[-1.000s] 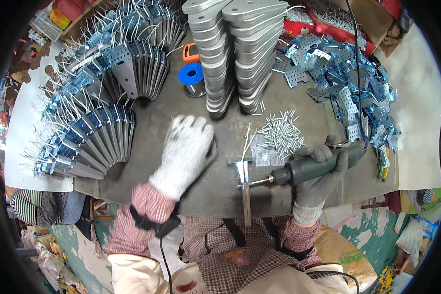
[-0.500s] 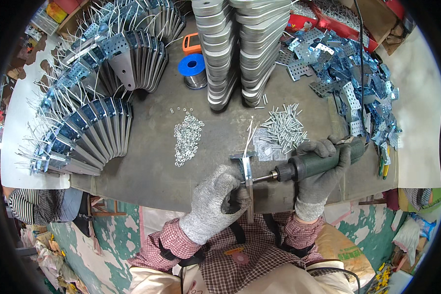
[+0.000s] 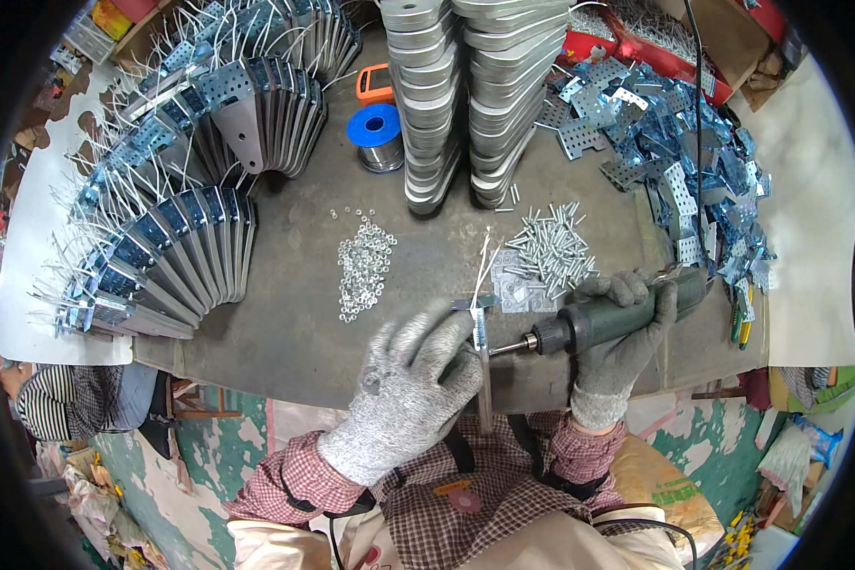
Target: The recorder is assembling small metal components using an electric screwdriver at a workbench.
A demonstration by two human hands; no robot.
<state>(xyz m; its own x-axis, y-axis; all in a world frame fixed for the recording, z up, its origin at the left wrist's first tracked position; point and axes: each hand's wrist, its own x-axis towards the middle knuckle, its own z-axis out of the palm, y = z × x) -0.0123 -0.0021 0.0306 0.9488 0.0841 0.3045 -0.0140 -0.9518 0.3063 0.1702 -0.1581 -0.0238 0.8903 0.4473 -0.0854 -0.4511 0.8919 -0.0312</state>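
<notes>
My left hand (image 3: 410, 385), in a grey glove, has its thumb and fingers at the left face of a narrow metal plate (image 3: 485, 404) standing edge-on. Some of its fingertips are blurred. A bluish perforated bracket with white wires (image 3: 482, 275) sits at the plate's top. My right hand (image 3: 622, 332), gloved too, is wrapped round a dark green electric screwdriver (image 3: 603, 321) lying level. The tool's bit (image 3: 511, 348) points left and reaches the plate's right side. Just beyond are a pile of screws (image 3: 553, 249) and small grey plastic pieces (image 3: 513, 293).
Small nuts (image 3: 364, 271) lie left of centre. Two tall stacks of metal plates (image 3: 427, 123) stand ahead, beside a blue solder spool (image 3: 373, 128). Wired assemblies (image 3: 185, 247) fan out at left. Loose brackets (image 3: 679, 142) heap at right, near a hanging black cable (image 3: 699, 114).
My left hand has shifted slightly left, and its fingers have lifted and straightened from a tighter curl. The screwdriver, my right hand and the plate stay nearly in place.
</notes>
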